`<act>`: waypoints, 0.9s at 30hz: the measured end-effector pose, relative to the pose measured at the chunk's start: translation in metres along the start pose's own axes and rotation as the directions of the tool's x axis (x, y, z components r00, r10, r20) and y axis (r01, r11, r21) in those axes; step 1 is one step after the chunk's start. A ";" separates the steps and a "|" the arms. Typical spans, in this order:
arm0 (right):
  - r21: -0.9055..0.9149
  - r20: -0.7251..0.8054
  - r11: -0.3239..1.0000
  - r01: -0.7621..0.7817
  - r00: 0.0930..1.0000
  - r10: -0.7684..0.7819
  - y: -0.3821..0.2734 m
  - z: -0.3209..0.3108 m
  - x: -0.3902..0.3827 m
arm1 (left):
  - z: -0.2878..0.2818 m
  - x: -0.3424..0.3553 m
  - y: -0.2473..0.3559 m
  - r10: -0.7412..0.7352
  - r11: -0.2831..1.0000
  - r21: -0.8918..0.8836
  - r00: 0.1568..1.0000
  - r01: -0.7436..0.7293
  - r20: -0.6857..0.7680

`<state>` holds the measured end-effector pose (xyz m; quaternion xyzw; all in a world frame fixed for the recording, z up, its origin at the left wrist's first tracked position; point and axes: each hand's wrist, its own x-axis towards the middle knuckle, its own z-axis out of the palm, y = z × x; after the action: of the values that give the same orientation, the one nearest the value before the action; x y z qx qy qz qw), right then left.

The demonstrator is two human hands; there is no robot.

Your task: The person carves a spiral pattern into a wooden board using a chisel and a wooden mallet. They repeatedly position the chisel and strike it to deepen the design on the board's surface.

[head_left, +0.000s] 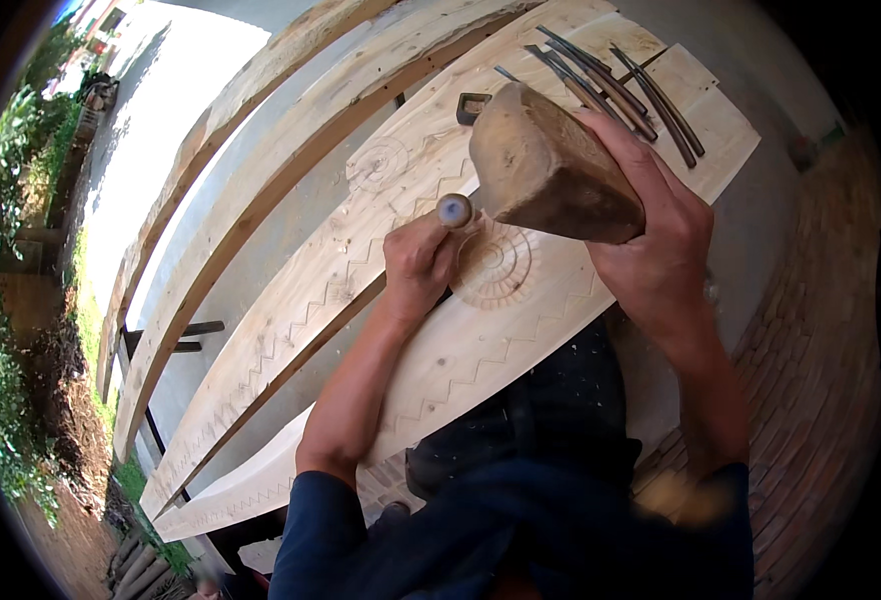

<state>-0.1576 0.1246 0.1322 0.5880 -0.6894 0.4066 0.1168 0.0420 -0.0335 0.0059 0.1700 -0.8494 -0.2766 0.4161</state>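
Note:
My left hand is closed around a carving chisel, whose round handle end points up toward me. The chisel's blade is hidden beneath the hand. In my right hand is a chunky wooden mallet, its big worn head just right of the chisel's handle end. The grip of the mallet cannot be seen behind its head and my fingers. Below both hands a round rosette is carved into a pale wooden plank. Zigzag lines run along this plank and along a second plank beside it.
Several carving chisels lie on the planks at the far right, near a small dark square box. Two curved, rough-edged boards stand to the left. Brick paving lies at the right, greenery at the far left.

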 end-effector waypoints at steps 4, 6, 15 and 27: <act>0.176 0.024 0.960 -0.218 0.976 0.217 0.006 0.005 -0.036 | 0.003 0.008 -0.007 -0.217 0.950 -0.245 0.973 0.191 -0.083; 0.238 0.076 0.913 -0.331 0.944 0.322 0.012 0.006 -0.054 | 0.004 0.000 -0.012 -0.351 0.881 -0.355 0.935 0.313 -0.049; 0.203 0.240 0.698 -0.687 0.726 0.645 0.025 0.020 -0.085 | 0.004 -0.001 -0.019 -0.540 0.704 -0.523 0.840 0.481 0.045; 0.198 0.279 0.684 -0.703 0.709 0.648 0.035 0.027 -0.094 | 0.007 -0.002 -0.020 -0.502 0.741 -0.485 0.863 0.465 0.061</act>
<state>-0.1541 0.1727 0.0403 0.3367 -0.7982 0.4602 -0.1941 0.0391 -0.0459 -0.0111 0.2850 -0.6634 -0.5717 0.3897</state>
